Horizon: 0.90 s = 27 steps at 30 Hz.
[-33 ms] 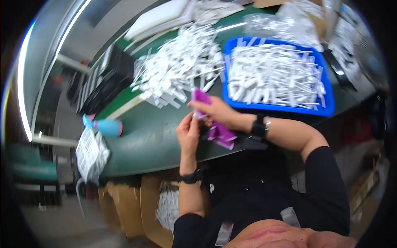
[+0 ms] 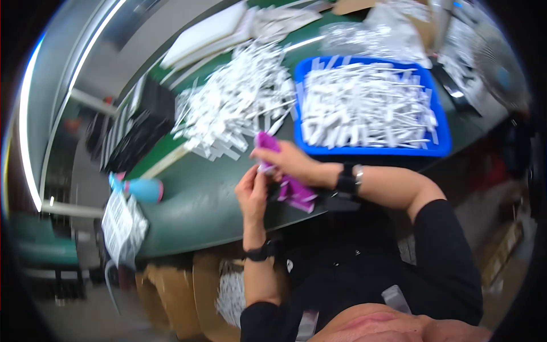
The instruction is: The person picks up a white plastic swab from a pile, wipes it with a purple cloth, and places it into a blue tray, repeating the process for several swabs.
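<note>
Since right hand (image 2: 293,162) grips crumpled purple bundle (image 2: 296,195), loose folds could snag left hand (image 2: 251,192) (can't tell its grip).

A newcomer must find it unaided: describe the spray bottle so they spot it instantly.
Find the green table, then its left end, beyond the left hand. There, just above a pale plastic bag in the picture, is the spray bottle, set apart by its light-blue body and pink trim.
</note>
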Each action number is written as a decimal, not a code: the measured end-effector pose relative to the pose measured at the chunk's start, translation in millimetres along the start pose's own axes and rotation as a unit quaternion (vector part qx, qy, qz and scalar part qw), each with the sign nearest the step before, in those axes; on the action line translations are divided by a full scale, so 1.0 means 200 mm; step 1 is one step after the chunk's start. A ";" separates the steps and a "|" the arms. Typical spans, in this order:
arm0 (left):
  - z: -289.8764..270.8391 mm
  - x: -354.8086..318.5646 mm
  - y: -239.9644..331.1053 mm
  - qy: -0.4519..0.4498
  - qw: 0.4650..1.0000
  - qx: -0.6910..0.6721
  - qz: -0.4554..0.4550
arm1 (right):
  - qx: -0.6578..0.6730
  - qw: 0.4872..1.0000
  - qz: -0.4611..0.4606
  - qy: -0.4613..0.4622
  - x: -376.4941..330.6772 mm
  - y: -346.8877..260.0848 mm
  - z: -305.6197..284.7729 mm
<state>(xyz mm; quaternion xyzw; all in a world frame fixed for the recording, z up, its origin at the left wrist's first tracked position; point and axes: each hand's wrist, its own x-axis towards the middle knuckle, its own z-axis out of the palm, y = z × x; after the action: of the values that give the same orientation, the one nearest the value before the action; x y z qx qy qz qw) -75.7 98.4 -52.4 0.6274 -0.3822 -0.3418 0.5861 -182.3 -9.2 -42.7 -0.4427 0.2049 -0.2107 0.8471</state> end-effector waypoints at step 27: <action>0.06 -0.04 0.03 -0.093 0.994 0.051 0.014 | 0.019 0.932 -0.265 0.248 -0.19 -1.10 -0.70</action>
<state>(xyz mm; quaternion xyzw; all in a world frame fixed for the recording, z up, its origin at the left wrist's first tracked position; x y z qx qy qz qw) -90.5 98.9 -47.4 0.6163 -0.4608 -0.3707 0.5201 -327.3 -195.0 73.5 -0.3984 0.2801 -0.5345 0.6907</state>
